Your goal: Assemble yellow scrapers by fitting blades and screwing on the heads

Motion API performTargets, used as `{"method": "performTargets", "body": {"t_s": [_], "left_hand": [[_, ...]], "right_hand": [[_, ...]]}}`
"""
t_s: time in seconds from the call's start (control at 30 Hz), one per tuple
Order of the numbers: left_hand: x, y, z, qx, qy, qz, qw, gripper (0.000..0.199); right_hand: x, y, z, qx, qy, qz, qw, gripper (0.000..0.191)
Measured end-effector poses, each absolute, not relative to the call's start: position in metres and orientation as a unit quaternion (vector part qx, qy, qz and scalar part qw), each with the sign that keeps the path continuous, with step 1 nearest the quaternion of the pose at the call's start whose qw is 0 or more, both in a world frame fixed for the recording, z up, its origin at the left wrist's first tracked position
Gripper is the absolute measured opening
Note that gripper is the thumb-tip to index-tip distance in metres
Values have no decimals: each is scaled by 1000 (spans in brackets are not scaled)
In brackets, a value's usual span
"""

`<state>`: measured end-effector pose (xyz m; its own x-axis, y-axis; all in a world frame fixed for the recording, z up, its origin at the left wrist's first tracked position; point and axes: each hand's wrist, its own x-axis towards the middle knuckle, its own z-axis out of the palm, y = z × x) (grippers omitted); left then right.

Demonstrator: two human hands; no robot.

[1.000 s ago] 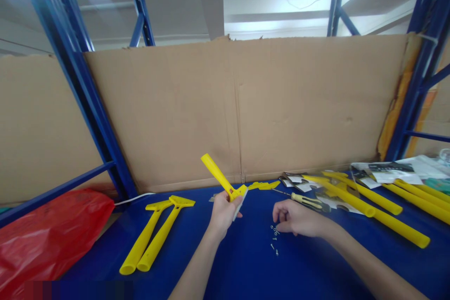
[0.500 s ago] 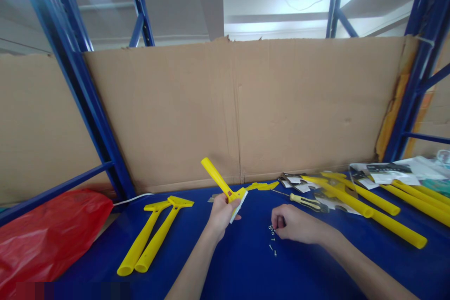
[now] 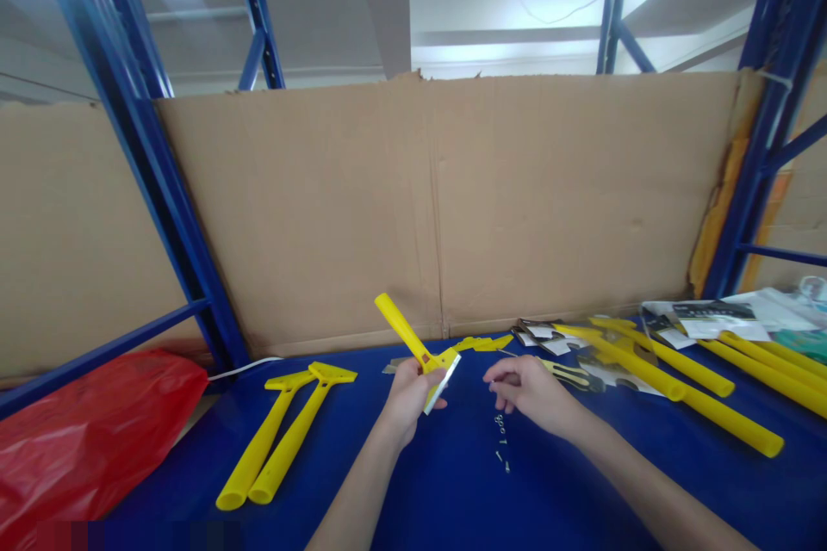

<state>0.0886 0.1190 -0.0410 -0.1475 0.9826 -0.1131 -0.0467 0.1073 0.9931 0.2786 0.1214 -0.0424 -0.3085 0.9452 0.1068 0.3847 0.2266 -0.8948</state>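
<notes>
Cardboard (image 3: 336, 207) edges tabletop (image 3: 445, 482); left hand (image 3: 407, 393) grips scraper (image 3: 406, 333), right hand (image 3: 528, 390) apart.

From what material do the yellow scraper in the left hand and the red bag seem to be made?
Scraper: probably hard plastic, smooth, evenly coloured, with soft highlights.
Red bag: likely thin plastic film, glossy, judging by its creases and bright reflections.

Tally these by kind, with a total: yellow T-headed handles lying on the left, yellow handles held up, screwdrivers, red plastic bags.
Yellow T-headed handles lying on the left: 2
Yellow handle held up in the left hand: 1
Screwdriver, partly behind the right hand: 1
Red plastic bag: 1
Total: 5
</notes>
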Motion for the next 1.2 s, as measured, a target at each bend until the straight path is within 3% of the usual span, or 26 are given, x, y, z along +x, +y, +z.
{"method": "performTargets", "body": {"t_s": [0.2,0.33,0.57,1.2], "left_hand": [[92,117,-41,442,536,502,514,17],[93,116,-42,475,505,496,523,20],[93,117,-44,493,476,484,544,24],[97,111,-38,484,464,490,557,33]], "right_hand": [[255,131,-42,-448,-690,351,447,6],[242,135,-37,-442,-723,239,474,9],[236,138,-48,-402,-791,94,452,22],[238,135,-52,-378,-794,80,469,21]]}}
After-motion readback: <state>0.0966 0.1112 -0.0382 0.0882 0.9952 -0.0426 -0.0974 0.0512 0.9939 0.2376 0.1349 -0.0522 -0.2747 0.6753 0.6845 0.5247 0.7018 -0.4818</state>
